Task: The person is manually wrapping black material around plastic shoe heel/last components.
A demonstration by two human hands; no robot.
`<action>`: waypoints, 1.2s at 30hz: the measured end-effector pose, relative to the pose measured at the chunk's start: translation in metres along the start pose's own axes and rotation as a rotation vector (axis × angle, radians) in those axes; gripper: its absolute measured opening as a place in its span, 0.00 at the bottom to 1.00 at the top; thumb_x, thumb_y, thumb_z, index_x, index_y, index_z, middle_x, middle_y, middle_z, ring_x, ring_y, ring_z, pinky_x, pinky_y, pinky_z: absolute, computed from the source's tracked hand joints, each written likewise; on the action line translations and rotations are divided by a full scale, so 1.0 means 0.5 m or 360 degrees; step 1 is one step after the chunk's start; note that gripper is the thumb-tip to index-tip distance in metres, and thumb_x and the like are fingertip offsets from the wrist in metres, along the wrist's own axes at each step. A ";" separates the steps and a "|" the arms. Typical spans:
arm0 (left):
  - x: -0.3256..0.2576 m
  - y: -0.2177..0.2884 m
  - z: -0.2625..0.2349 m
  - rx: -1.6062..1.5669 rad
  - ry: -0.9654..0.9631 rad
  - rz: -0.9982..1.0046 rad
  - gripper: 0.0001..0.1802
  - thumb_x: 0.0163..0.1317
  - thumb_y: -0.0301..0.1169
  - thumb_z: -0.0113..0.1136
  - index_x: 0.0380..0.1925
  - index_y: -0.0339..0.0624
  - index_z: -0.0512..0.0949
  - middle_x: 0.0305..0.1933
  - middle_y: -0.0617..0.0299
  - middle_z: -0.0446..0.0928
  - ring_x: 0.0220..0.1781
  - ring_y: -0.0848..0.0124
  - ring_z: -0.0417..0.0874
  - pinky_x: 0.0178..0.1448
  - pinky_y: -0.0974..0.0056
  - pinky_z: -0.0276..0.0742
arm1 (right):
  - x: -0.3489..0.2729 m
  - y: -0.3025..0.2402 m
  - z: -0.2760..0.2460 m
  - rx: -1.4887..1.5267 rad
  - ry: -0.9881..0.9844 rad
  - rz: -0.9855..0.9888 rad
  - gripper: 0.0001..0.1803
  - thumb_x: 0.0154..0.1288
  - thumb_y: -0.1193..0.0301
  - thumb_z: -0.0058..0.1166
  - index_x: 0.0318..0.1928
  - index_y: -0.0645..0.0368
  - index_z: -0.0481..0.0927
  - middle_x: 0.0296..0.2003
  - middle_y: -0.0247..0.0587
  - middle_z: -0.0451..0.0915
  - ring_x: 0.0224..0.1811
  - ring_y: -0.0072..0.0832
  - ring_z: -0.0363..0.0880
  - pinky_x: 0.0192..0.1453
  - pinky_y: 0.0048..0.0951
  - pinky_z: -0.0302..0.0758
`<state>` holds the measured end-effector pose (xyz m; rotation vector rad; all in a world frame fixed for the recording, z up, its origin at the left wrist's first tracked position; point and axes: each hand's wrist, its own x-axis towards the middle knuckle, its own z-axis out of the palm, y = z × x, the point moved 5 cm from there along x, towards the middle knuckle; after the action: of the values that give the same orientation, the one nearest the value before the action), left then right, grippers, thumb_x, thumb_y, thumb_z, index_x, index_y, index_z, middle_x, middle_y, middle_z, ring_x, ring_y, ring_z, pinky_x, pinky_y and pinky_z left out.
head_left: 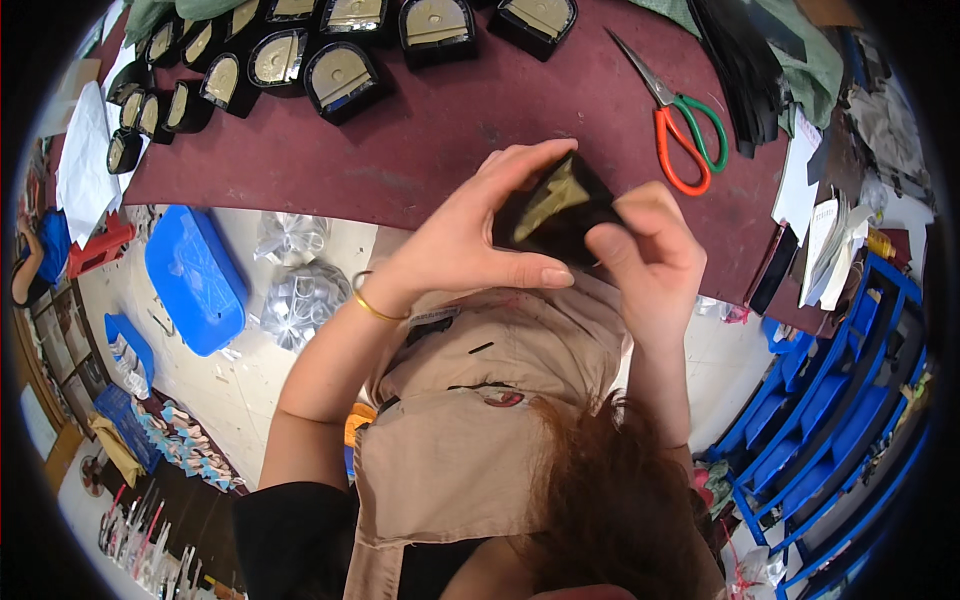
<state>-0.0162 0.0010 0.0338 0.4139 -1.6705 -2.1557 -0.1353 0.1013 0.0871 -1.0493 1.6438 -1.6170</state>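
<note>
No readable text, small dark print on white papers at right, too small to make out

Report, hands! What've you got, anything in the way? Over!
Left hand cradles black-and-gold piece. Right hand grips piece's edge. Scissors lie on maroon table, apart from both hands.

Beige apron, black sleeve, bangle – thin, gold

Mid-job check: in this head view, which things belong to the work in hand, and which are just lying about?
Likely part of the work:
- black piece with a gold-coloured face, held in the left hand and right hand
- similar black pieces on the table

Apparently lying about:
- scissors, unheld
- blue tray
- filled clear bags
</note>
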 end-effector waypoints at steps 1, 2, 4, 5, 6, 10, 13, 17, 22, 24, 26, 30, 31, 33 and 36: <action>0.003 0.007 -0.002 0.0080 -0.0048 0.0037 0.44 0.46 0.33 0.74 0.63 0.39 0.63 0.57 0.57 0.67 0.56 0.68 0.72 0.63 0.64 0.68 | -0.004 -0.003 -0.001 -0.0230 -0.0155 -0.0107 0.10 0.50 0.83 0.65 0.34 0.66 0.81 0.29 0.36 0.76 0.29 0.22 0.74 0.32 0.21 0.70; 0.004 0.011 0.000 0.0160 -0.0097 0.0074 0.43 0.45 0.31 0.74 0.61 0.39 0.64 0.57 0.57 0.66 0.56 0.68 0.72 0.62 0.64 0.68 | -0.008 -0.005 0.003 -0.0279 -0.0180 -0.0081 0.11 0.47 0.83 0.67 0.33 0.65 0.80 0.28 0.36 0.76 0.28 0.21 0.74 0.32 0.21 0.70; 0.004 0.016 0.001 0.0125 -0.0015 0.0151 0.41 0.43 0.29 0.75 0.58 0.40 0.65 0.59 0.56 0.66 0.57 0.66 0.71 0.62 0.63 0.69 | -0.013 0.006 0.001 -0.0076 -0.0105 0.0030 0.12 0.45 0.84 0.69 0.31 0.63 0.80 0.27 0.34 0.76 0.28 0.20 0.73 0.33 0.20 0.69; 0.003 0.028 0.001 0.0238 -0.0006 0.0275 0.41 0.42 0.28 0.74 0.58 0.40 0.65 0.59 0.56 0.67 0.58 0.65 0.71 0.62 0.62 0.68 | -0.011 0.005 0.001 -0.0072 -0.0109 0.0024 0.12 0.45 0.84 0.69 0.31 0.63 0.80 0.27 0.34 0.76 0.28 0.20 0.73 0.33 0.20 0.69; -0.001 0.038 0.004 0.0342 -0.0001 0.0394 0.41 0.42 0.26 0.74 0.58 0.40 0.64 0.59 0.55 0.67 0.59 0.64 0.71 0.63 0.62 0.68 | -0.014 0.008 -0.003 -0.0017 -0.0090 0.0116 0.12 0.44 0.84 0.69 0.30 0.63 0.79 0.27 0.34 0.76 0.28 0.19 0.73 0.33 0.20 0.69; -0.008 0.050 0.005 0.0597 0.0034 0.0577 0.40 0.38 0.24 0.71 0.56 0.41 0.66 0.59 0.53 0.68 0.62 0.57 0.71 0.63 0.59 0.69 | -0.014 0.014 -0.005 0.0057 -0.0089 0.0282 0.12 0.45 0.84 0.70 0.26 0.61 0.77 0.25 0.31 0.75 0.28 0.17 0.72 0.33 0.19 0.69; -0.010 0.062 0.012 0.0705 0.0007 0.0735 0.37 0.36 0.20 0.68 0.53 0.40 0.69 0.58 0.53 0.70 0.62 0.53 0.70 0.63 0.56 0.70 | -0.030 0.055 -0.018 0.0254 -0.0265 0.0391 0.20 0.44 0.82 0.71 0.37 0.58 0.76 0.33 0.31 0.76 0.34 0.16 0.72 0.36 0.18 0.69; -0.007 0.078 0.034 0.0903 -0.0267 0.0776 0.32 0.36 0.16 0.63 0.49 0.39 0.73 0.57 0.54 0.70 0.64 0.50 0.68 0.66 0.51 0.67 | -0.004 0.108 -0.034 0.0317 -0.0548 0.0640 0.50 0.40 0.75 0.75 0.63 0.52 0.57 0.53 0.35 0.68 0.52 0.21 0.68 0.47 0.21 0.68; 0.013 0.070 0.049 0.1216 -0.0409 0.0759 0.44 0.46 0.31 0.72 0.65 0.41 0.62 0.67 0.52 0.63 0.72 0.52 0.59 0.71 0.50 0.59 | 0.018 0.059 -0.018 0.0210 -0.0479 0.0498 0.50 0.54 0.60 0.68 0.71 0.57 0.52 0.57 0.44 0.71 0.58 0.29 0.71 0.62 0.30 0.66; 0.019 -0.010 0.028 -0.0185 0.0227 0.0165 0.39 0.58 0.26 0.63 0.68 0.42 0.56 0.68 0.55 0.60 0.72 0.63 0.57 0.72 0.58 0.57 | 0.035 0.078 -0.019 0.0282 0.0057 0.0381 0.43 0.59 0.57 0.64 0.68 0.61 0.58 0.55 0.43 0.74 0.56 0.29 0.72 0.63 0.29 0.66; 0.021 -0.069 0.061 -0.0685 0.0101 0.0118 0.34 0.71 0.42 0.49 0.69 0.37 0.51 0.65 0.58 0.61 0.67 0.69 0.62 0.70 0.65 0.55 | 0.036 0.075 0.021 0.0248 0.0036 0.0213 0.40 0.64 0.53 0.58 0.68 0.63 0.59 0.57 0.43 0.72 0.58 0.29 0.71 0.63 0.29 0.66; 0.026 -0.065 0.057 -0.0377 0.0590 0.0122 0.29 0.69 0.40 0.51 0.63 0.36 0.57 0.58 0.57 0.68 0.59 0.70 0.69 0.64 0.64 0.64 | 0.028 0.082 0.044 0.0180 -0.0026 0.0103 0.34 0.69 0.58 0.50 0.68 0.63 0.57 0.59 0.45 0.71 0.60 0.31 0.69 0.66 0.32 0.63; 0.025 -0.052 0.053 -0.0096 0.0723 0.0223 0.29 0.67 0.40 0.52 0.62 0.36 0.59 0.56 0.56 0.70 0.57 0.70 0.71 0.61 0.64 0.67 | 0.024 0.103 0.042 0.0191 0.0021 0.0147 0.34 0.70 0.58 0.48 0.68 0.64 0.56 0.60 0.46 0.70 0.60 0.31 0.69 0.66 0.32 0.63; 0.021 -0.061 0.049 -0.0057 0.0778 0.0226 0.30 0.65 0.41 0.54 0.61 0.36 0.59 0.54 0.56 0.71 0.55 0.69 0.72 0.60 0.64 0.68 | 0.020 0.126 0.052 0.0357 0.0036 0.0182 0.33 0.70 0.61 0.46 0.68 0.66 0.55 0.65 0.45 0.64 0.64 0.32 0.65 0.68 0.33 0.60; 0.024 -0.077 0.033 -0.0191 0.0855 0.0155 0.35 0.60 0.45 0.59 0.60 0.35 0.61 0.51 0.55 0.73 0.52 0.68 0.75 0.58 0.64 0.70 | 0.035 0.118 0.054 0.1384 -0.0131 0.0380 0.36 0.68 0.58 0.46 0.69 0.66 0.54 0.70 0.46 0.55 0.69 0.34 0.59 0.72 0.35 0.57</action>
<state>-0.0388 0.0182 0.0007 0.7765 -1.2288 -1.8444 -0.1288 0.0690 0.0286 -0.4351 0.7984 -1.8082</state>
